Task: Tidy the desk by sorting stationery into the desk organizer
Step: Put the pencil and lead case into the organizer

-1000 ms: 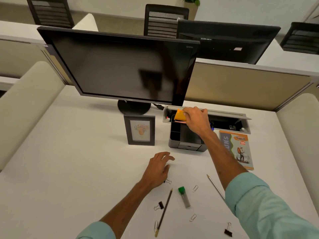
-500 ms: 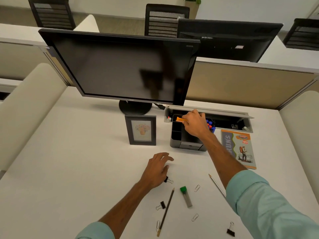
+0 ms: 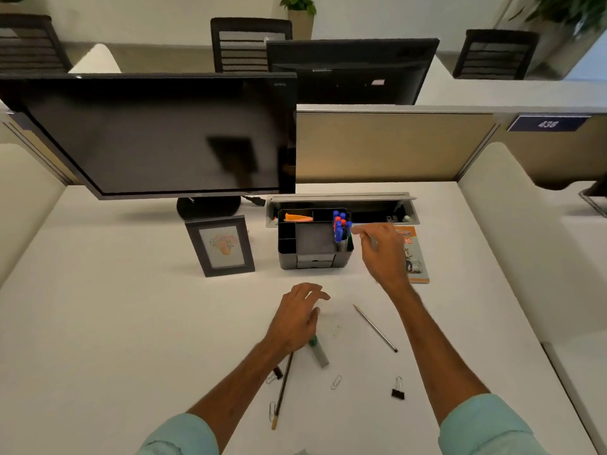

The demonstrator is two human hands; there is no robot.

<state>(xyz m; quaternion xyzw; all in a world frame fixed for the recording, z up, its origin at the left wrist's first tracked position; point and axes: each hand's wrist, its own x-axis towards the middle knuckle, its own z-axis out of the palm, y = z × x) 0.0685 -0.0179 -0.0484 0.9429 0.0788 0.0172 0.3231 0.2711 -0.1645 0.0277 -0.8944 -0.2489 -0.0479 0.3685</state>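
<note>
Nearest, a dark pencil (image 3: 281, 389) runs under the left wrist, and a binder clip (image 3: 397, 390) lies beside the right forearm. The left hand (image 3: 297, 318) hovers open with fingers spread, a green-capped lead tube (image 3: 319, 353) at its heel. A silver pencil (image 3: 375, 327) lies between the forearms. Farther off, the right hand (image 3: 382, 254) is blurred but seems loosely open and empty, just right of the desk organizer (image 3: 312, 257). Blue pens (image 3: 340, 226) stand nearest its fingers, and an orange pad (image 3: 297, 218) sits in the back-left compartment.

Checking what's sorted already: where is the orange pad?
In the head view, the orange pad lies in the back-left compartment of the desk organizer, left of the pens; the organizer stands right of the picture frame.
</note>
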